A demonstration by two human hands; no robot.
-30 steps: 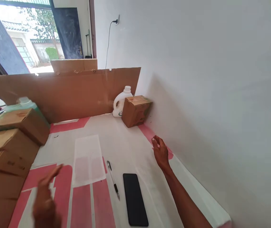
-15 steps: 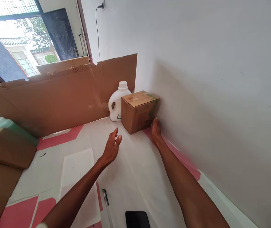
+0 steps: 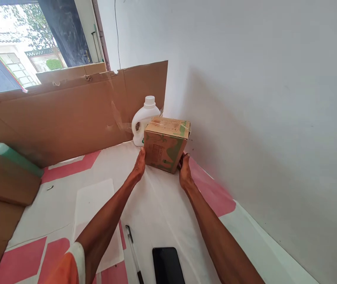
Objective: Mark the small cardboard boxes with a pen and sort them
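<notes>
A small brown cardboard box (image 3: 164, 152) with green print sits between my two hands in front of the white jug, slightly tilted. My left hand (image 3: 139, 163) presses against its left side, thumb up. Around its lower right corner my right hand (image 3: 185, 171) is curled, with some fingers hidden behind the box. The white plastic jug (image 3: 138, 118) with a handle and cap stands just behind, partly covered by the box.
A cardboard panel (image 3: 76, 118) borders the far side, and a white wall (image 3: 259, 98) rises on the right. A phone (image 3: 167, 264), a pen (image 3: 133, 250) and a white sheet (image 3: 94, 205) lie nearer. Boxes (image 3: 5, 181) and a greenish container (image 3: 11, 154) stand at left.
The box has turned so its printed side faces me, and it is nearer and further from the wall. My left hand has come up against its left side.
</notes>
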